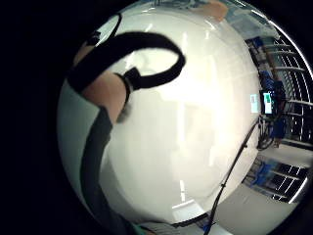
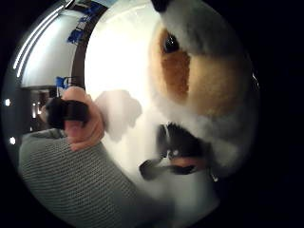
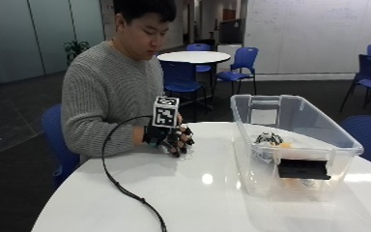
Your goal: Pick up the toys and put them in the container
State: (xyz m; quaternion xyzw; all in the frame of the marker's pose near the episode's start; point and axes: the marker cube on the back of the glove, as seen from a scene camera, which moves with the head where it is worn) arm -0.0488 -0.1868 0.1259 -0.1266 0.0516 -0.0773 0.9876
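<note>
Right hand (image 3: 170,137): fingers curled on plush toy (image 2: 209,80) above white table (image 3: 198,193); clear container (image 3: 288,145) well apart, toys inside

We see a round white table (image 3: 198,193). It is shiny, and light bounces off its top. A clear plastic bin (image 3: 301,126) stands on the table, over on one side. A black cord (image 3: 124,186) lies across the table and runs off its near edge. We can see the table's white top in both palm views too.
</note>
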